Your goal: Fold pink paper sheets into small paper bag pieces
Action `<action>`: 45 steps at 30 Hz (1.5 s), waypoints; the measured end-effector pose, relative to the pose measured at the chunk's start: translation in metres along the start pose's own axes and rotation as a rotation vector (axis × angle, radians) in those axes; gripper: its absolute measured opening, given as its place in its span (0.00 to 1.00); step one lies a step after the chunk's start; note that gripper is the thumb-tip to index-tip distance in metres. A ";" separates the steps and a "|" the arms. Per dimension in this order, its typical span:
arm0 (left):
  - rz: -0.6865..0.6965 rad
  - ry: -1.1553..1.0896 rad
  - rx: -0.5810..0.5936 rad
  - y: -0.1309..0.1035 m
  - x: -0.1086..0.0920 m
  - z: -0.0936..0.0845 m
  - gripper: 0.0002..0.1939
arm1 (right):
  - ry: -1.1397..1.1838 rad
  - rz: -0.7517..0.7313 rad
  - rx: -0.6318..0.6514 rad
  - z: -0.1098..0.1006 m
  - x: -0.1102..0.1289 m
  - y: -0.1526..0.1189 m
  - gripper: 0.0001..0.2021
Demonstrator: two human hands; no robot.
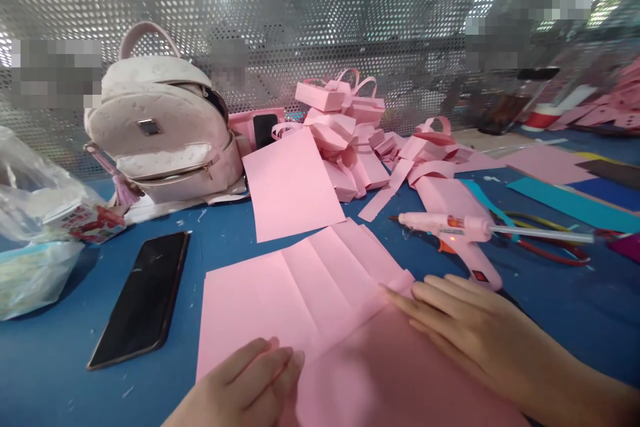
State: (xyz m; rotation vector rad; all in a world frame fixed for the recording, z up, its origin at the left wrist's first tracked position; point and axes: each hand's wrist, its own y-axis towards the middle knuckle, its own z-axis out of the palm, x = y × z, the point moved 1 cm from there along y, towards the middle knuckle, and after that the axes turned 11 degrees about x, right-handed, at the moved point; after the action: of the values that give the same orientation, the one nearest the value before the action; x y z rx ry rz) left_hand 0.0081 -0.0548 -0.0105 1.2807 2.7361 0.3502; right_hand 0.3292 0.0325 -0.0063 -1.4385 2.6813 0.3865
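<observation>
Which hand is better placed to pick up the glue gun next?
Likely the right hand: it lies flat on the pink paper just below the glue gun; the left hand is farther away.

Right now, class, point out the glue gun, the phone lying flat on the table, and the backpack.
glue gun (453,227), head view, on its pale barrel.
phone (143,297), head view, on the middle of its dark screen.
backpack (160,127), head view, on its front pocket near the metal clasp.

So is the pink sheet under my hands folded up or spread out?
Spread out: the pink sheet lies flat with crease lines showing, under the left hand and right hand.
</observation>
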 end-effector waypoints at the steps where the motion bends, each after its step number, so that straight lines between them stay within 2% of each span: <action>1: 0.007 -0.043 -0.027 0.002 0.001 0.001 0.15 | -0.018 0.012 -0.011 -0.001 -0.002 0.000 0.20; 3: 0.020 -0.149 -0.101 0.007 0.003 0.001 0.15 | -0.037 0.031 -0.021 -0.003 -0.005 0.002 0.19; 5: -0.014 -0.268 -0.125 0.012 0.006 0.001 0.15 | 0.013 0.050 0.010 -0.007 -0.007 0.008 0.17; 10: -0.202 -0.477 0.072 0.020 0.012 -0.009 0.11 | 0.282 0.034 0.172 -0.022 -0.004 0.030 0.22; 13: -0.266 -0.495 0.138 0.021 0.015 -0.018 0.09 | 0.459 -0.029 0.323 -0.029 0.006 0.044 0.18; 16: -0.273 -0.482 0.183 0.021 0.017 -0.019 0.10 | 0.601 -0.068 0.395 -0.030 0.020 0.055 0.12; 18: -0.247 -0.453 0.196 0.020 0.017 -0.016 0.12 | 0.615 -0.088 0.410 -0.027 0.027 0.061 0.11; 24: -0.175 -0.308 0.216 0.019 0.018 -0.007 0.15 | 0.429 -0.180 0.304 -0.008 0.032 0.068 0.12; 29: -0.180 -0.156 0.208 0.019 0.019 -0.004 0.13 | 0.360 -0.199 0.245 0.002 0.029 0.065 0.11; 31: -0.212 -0.101 0.208 0.017 0.020 -0.003 0.13 | 0.353 -0.196 0.244 0.005 0.029 0.064 0.11; 34: -0.257 -0.039 0.276 0.013 0.022 -0.001 0.13 | 0.329 -0.189 0.235 0.007 0.027 0.062 0.12; 37: -0.241 0.058 0.334 0.007 0.025 0.000 0.14 | 0.274 -0.147 0.204 0.009 0.022 0.059 0.12; 40: -0.201 0.177 0.343 0.000 0.028 0.005 0.16 | 0.219 -0.130 0.152 0.010 0.019 0.055 0.11; 45: -0.246 0.237 0.340 -0.013 0.035 0.013 0.21 | 0.143 -0.136 0.122 0.010 0.017 0.051 0.11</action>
State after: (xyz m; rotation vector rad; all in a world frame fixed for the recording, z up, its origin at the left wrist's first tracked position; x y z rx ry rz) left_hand -0.0217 -0.0335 -0.0255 0.9973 3.2180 0.0127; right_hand 0.2773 0.0481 -0.0093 -1.6570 2.6394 0.1119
